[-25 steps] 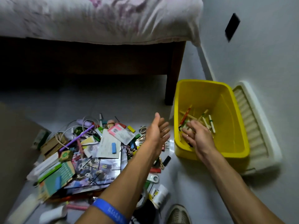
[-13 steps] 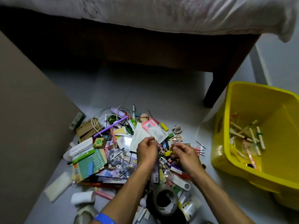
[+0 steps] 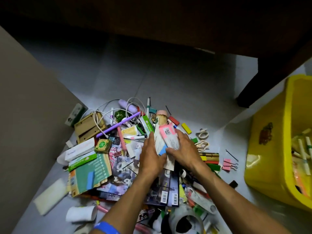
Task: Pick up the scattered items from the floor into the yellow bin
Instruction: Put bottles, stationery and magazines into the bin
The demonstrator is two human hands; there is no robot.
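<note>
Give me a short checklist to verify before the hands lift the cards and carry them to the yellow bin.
1. Both hands on the cards: ok; the left hand and right hand press them from either side.
2. Fingers under the whole stack: cannot tell; the lower edges are hidden.
3. Nothing tangled with the cards: cannot tell; the white cable lies further left, but small items crowd around.
4. Yellow bin within view on the right: ok.
5. Room in the bin: ok; pens lie low inside.
6. Path to the bin: not ok; pink clips and sticks lie between.
</note>
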